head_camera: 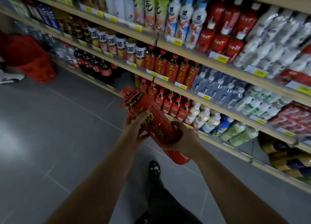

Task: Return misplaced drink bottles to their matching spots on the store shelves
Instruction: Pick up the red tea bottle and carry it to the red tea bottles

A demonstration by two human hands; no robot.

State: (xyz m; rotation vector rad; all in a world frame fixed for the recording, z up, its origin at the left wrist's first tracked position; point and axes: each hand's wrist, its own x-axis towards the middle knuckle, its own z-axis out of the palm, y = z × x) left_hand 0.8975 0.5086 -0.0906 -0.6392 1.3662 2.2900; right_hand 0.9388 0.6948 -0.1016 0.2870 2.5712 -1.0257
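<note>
I hold a large red drink bottle point(152, 122) with yellow lettering and a red carry handle at its neck, tilted with the cap pointing up and left. My left hand point(134, 131) grips its upper body from the left. My right hand point(182, 138) wraps the lower body from the right, and the bottle's base sticks out below it. In front of me, smaller red bottles with the same yellow lettering point(175, 69) stand in a row on a middle shelf, and more red bottles point(170, 102) stand on the shelf below.
Wooden shelves point(218, 64) full of drinks run diagonally along the right. Dark cola bottles point(99, 67) stand low at the left, water bottles point(217, 87) and white milk bottles point(203, 119) at the right. A red basket point(33, 62) stands on the grey tile floor point(58, 131) by someone's shoe.
</note>
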